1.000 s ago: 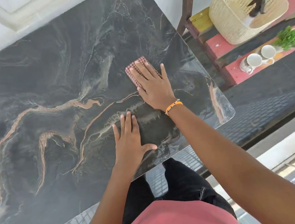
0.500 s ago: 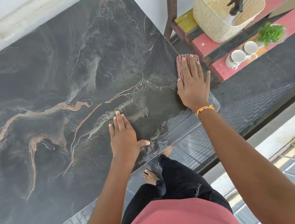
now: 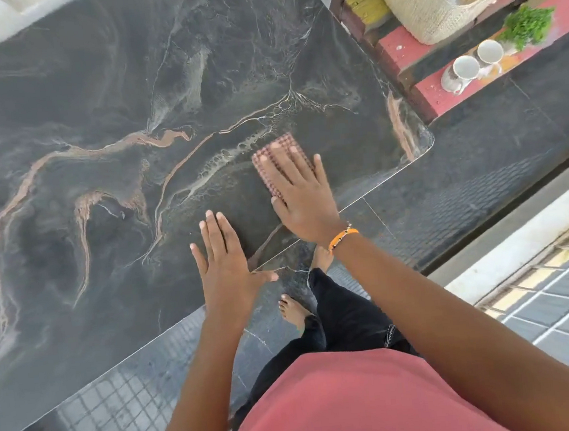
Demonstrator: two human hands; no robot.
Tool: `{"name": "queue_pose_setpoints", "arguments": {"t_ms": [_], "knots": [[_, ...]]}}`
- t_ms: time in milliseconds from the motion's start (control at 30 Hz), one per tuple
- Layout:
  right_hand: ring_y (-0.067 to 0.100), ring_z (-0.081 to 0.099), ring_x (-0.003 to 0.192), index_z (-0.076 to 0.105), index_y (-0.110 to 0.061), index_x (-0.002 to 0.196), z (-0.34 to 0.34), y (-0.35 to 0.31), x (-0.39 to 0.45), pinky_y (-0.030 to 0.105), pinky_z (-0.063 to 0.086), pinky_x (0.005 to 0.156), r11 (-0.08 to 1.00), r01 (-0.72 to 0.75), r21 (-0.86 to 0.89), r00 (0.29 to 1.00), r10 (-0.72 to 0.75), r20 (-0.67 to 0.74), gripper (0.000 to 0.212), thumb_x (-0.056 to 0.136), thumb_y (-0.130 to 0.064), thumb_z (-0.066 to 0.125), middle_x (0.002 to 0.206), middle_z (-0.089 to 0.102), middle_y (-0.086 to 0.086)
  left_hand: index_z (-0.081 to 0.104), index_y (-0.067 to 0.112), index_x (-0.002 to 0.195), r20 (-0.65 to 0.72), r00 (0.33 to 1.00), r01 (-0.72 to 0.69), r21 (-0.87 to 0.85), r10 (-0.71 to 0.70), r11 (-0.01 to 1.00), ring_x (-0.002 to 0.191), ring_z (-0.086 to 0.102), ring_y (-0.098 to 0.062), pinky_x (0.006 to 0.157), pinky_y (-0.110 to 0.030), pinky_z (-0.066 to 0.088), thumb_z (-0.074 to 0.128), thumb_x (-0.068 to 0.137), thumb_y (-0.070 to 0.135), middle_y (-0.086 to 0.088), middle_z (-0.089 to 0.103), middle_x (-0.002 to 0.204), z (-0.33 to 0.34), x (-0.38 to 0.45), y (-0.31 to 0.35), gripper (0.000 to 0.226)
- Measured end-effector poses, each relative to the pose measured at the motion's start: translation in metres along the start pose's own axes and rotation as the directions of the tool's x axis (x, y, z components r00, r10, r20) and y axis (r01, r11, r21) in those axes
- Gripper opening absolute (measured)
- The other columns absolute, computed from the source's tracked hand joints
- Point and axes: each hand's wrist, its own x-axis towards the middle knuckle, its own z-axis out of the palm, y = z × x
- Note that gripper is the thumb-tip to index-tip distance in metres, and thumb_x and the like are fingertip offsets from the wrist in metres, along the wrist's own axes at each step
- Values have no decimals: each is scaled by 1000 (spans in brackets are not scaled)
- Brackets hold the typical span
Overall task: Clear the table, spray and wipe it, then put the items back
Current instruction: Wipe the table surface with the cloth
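Head view, one entry per item.

Table [image 3: 104,135]: dark marbled top, bare of items; it is lying under both hands, with its near edge running just behind the palms.

Right hand [image 3: 304,203]: fingers are lying flat and spread, pressing down on the cloth rather than gripping it. An orange wristband [image 3: 343,238] is sitting on the wrist.

Cloth [image 3: 276,161]: red checked, folded small, resting on the table under the right fingertips and sticking out beyond them.

Left hand [image 3: 227,265]: fingers are lying released and splayed on the bare top, holding nothing, thumb reaching toward the near edge.

Stage, as judged: wiping is under way; putting back is not yet begun.

Bench [image 3: 399,50]: red slats, well beyond the right fingertips and off the table's far corner. It is carrying a woven basket [image 3: 430,6], two white cups [image 3: 466,67] and a green sprig [image 3: 527,24].

Risk: the rounded corner is lying near, to the outer side of the right fingers; a long stroke that way could carry the cloth off the edge, or the flat palm could skid if the top is wet.

Room: wide open surface is stretching beyond and to the inner side of the left fingers.
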Motion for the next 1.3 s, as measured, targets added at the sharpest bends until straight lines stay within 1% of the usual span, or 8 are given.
{"name": "queue_pose_setpoints", "arguments": {"t_ms": [167, 333, 667, 833, 1000, 1067, 1167, 1300], "knots": [[26, 12, 145, 23, -24, 148, 35, -74, -26, 55, 6, 115, 922, 386, -7, 913, -381, 148, 65, 86, -22, 46, 158, 18, 2, -10, 2, 146, -83, 987, 130, -65, -135, 989, 145, -12, -29, 115, -49, -4, 75, 60, 50, -15, -12, 157, 10, -34, -31, 130], [19, 16, 145, 25, -27, 147, 30, -42, -56, 53, 2, 115, 874, 480, -70, 874, -470, 125, 60, 89, -26, 41, 156, 22, -3, -10, 2, 146, -58, 989, 131, -86, -136, 988, 145, -13, -28, 115, -46, -8, 70, 70, 49, -14, -12, 157, 26, -51, -43, 120], [18, 19, 144, 27, -28, 146, -30, 104, -52, 54, 4, 115, 994, 13, -106, 1000, -15, -17, 57, 89, -32, 32, 156, 23, -3, 12, 5, 148, -238, 969, 73, 34, -62, 997, 142, 24, -22, 117, -44, -2, 60, 88, 24, -9, 15, 157, 34, -45, -47, 79], [21, 12, 145, 22, -28, 148, -57, 142, -47, 55, 1, 115, 962, -271, 41, 958, 273, -85, 63, 86, -29, 34, 158, 14, -2, 36, 5, 141, -305, 952, 42, -8, -43, 999, 131, 44, -23, 118, -42, 4, 69, 81, 18, -9, 40, 147, 28, -34, -60, 70], [30, 8, 146, 19, -21, 149, -30, 92, -55, 57, 5, 115, 904, -416, 102, 892, 427, -149, 65, 88, -22, 40, 159, 9, 6, 40, 6, 139, -317, 947, 40, -50, -54, 998, 130, 46, -22, 119, -39, 6, 71, 78, 16, -8, 44, 144, 28, -31, -61, 69], [32, 6, 146, 17, -19, 149, -15, 50, -61, 55, 4, 115, 936, -349, 45, 931, 352, -99, 63, 90, -21, 40, 159, 8, 7, 40, 6, 139, -315, 947, 48, -56, -64, 997, 130, 45, -22, 119, -40, 7, 70, 78, 14, -9, 44, 144, 28, -33, -60, 69], [28, 5, 146, 15, -19, 150, 10, -20, -67, 52, 3, 116, 994, -113, 6, 994, 113, 10, 62, 92, -22, 39, 159, 9, 5, 39, 6, 140, -307, 948, 63, -62, -80, 996, 132, 43, -21, 120, -40, 4, 71, 78, 14, -8, 44, 145, 25, -31, -60, 71], [25, 14, 145, 24, -23, 147, 32, -56, -78, 51, 7, 116, 952, 305, -16, 947, -302, 106, 62, 88, -20, 43, 157, 20, 2, 30, 4, 143, -282, 953, 108, -33, -113, 994, 133, 41, -23, 117, -44, -3, 71, 79, 17, -10, 40, 146, 20, -34, -49, 77]]}}
